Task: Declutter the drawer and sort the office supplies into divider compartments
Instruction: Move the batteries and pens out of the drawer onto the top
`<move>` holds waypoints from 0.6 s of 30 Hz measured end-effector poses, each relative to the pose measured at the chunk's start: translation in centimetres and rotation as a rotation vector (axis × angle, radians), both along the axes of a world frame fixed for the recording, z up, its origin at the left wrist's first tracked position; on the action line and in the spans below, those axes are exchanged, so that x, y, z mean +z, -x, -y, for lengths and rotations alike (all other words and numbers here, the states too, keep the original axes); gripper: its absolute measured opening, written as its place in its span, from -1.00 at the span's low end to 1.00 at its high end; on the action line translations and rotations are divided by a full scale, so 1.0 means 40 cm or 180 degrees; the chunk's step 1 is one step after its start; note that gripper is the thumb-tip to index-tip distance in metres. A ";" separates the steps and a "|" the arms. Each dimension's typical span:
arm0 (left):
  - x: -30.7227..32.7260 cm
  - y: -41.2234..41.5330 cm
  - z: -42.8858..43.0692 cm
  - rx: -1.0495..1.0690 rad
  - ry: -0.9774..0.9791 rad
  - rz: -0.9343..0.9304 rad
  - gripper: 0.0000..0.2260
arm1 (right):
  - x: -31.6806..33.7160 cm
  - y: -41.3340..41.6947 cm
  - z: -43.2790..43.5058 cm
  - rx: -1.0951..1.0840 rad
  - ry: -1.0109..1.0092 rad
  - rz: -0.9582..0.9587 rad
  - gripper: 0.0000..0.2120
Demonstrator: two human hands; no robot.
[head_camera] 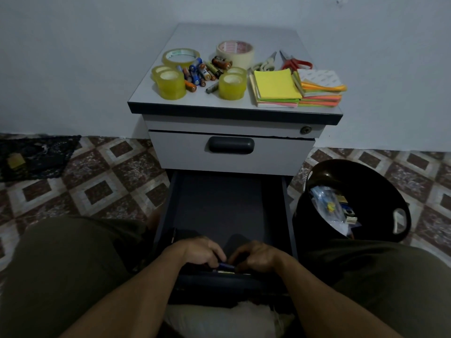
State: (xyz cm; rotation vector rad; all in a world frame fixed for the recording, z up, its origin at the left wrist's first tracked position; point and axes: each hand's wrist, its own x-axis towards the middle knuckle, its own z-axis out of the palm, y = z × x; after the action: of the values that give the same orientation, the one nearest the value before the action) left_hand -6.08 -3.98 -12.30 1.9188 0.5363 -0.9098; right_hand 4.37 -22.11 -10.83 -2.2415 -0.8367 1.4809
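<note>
Home room: patterned tile floor [97,181], bare wall [73,57], small drawer cabinet [234,152].

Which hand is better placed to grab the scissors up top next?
Right hand, probably: the scissors lie on the right side of the cabinet. It and the left hand both grip a small blue thing.

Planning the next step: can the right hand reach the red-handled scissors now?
Probably yes: the red-handled scissors lie uncovered on the cabinet top, though the right hand pinches a blue item.

Six tape rolls [180,57], two scissors [263,66], two note stacks [275,84]
</note>
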 end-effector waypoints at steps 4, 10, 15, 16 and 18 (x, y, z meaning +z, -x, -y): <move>-0.002 0.008 -0.007 0.0170 0.0203 -0.0005 -0.79 | -0.008 0.002 -0.001 -0.0096 0.0005 -0.0085 -0.71; 0.004 0.008 -0.001 0.0319 0.0353 0.0035 -0.81 | -0.005 0.002 -0.007 -0.0225 -0.0068 -0.0179 -0.73; 0.000 0.006 0.000 0.0241 0.0260 -0.0014 -0.79 | -0.008 0.001 -0.006 -0.0138 -0.0014 -0.0128 -0.70; -0.001 0.006 0.001 0.0214 0.0230 -0.0019 -0.78 | -0.010 0.001 -0.006 -0.0142 -0.0005 -0.0113 -0.70; -0.002 0.005 0.003 0.0136 0.0178 -0.0024 -0.74 | -0.015 0.003 -0.006 -0.0216 -0.0048 -0.0113 -0.72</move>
State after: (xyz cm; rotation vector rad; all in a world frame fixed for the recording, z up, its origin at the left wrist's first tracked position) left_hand -6.27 -4.08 -12.37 1.8476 0.5490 -0.8960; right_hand 4.25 -21.87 -11.42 -2.2036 -0.7513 1.4742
